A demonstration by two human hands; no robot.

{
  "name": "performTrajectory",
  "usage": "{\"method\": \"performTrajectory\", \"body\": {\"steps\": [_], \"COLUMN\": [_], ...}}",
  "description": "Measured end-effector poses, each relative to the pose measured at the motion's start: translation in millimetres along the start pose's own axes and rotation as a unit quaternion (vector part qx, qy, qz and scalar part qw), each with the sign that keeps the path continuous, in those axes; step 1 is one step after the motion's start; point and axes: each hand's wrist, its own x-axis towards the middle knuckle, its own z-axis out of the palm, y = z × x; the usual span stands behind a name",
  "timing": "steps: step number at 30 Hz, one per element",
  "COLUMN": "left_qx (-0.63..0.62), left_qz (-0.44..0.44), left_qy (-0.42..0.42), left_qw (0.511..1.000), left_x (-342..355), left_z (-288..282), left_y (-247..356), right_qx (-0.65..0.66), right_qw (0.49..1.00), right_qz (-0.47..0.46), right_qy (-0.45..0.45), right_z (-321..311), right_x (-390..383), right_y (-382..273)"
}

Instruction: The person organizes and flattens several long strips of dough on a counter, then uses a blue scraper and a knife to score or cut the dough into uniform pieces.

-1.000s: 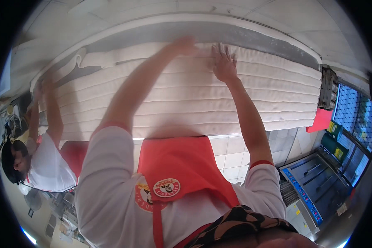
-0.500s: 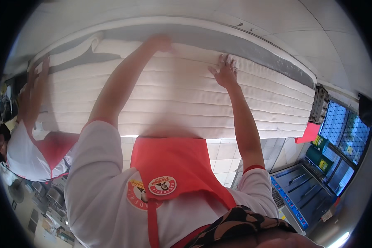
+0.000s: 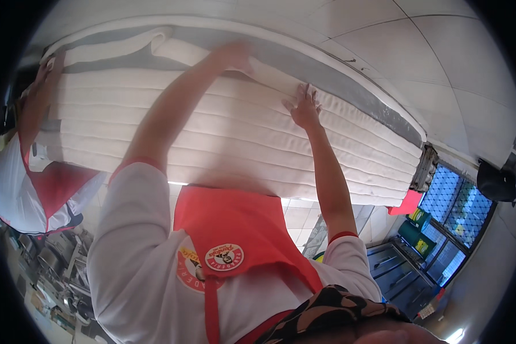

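Note:
Long pale strips of what looks like dough (image 3: 212, 126) lie side by side across a grey table (image 3: 281, 62). My left hand (image 3: 238, 56) is over the farthest dough strip (image 3: 183, 51), blurred, so its grip does not show. Left of it, that strip stands apart from the others and bends up in a loop. My right hand (image 3: 305, 109) rests on the far strips right of the middle, fingers spread and dusted white. At the left end, a co-worker's hand (image 3: 50, 67) is at the end of the farthest strip.
My red apron (image 3: 229, 212) is close to the table's near edge. The co-worker (image 3: 26, 183) stands at the left. A white tiled wall (image 3: 395, 63) rises behind the table. To the right are a dark metal unit (image 3: 398, 272), green containers (image 3: 415, 238) and a meshed window (image 3: 458, 200).
My left hand has moved a little right along the farthest strip. The strip's loop lies farther right. My right hand stays on the strips, while the whole view has tilted.

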Motion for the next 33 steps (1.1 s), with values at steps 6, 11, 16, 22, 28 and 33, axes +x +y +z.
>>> {"method": "performTrajectory", "body": {"steps": [6, 11, 16, 22, 28, 33], "left_qx": [-0.011, 0.012, 0.054, 0.059, -0.077, 0.054], "left_qz": [0.033, -0.003, -0.012, 0.018, 0.049, -0.022], "left_qy": [0.113, 0.073, 0.144, 0.112, 0.140, 0.167], "left_qw": [0.993, 0.997, 0.988, 0.992, 0.986, 0.984], "left_x": [-30.9, -64.1, -73.1, -73.3, -92.4, -80.0], "left_z": [41.6, 11.1, 39.8, 18.3, 70.8, 80.9], "left_y": [44.2, 1.8, -28.1, 27.8, 50.2, 70.9], "right_qx": [0.002, -0.012, -0.120, -0.091, -0.048, -0.029], "right_qw": [0.991, 0.990, 0.963, 0.977, 0.981, 0.989], "right_qz": [-0.126, -0.135, -0.209, -0.179, -0.180, -0.112], "right_qy": [0.038, 0.029, 0.118, 0.069, -0.062, 0.094], "right_z": [3.2, 1.1, 48.7, 48.8, 4.1, 19.6], "right_x": [42.0, 49.6, 19.1, 23.9, 17.1, 4.5], "right_y": [-42.8, -54.4, -80.5, -76.9, -87.0, -37.5]}}
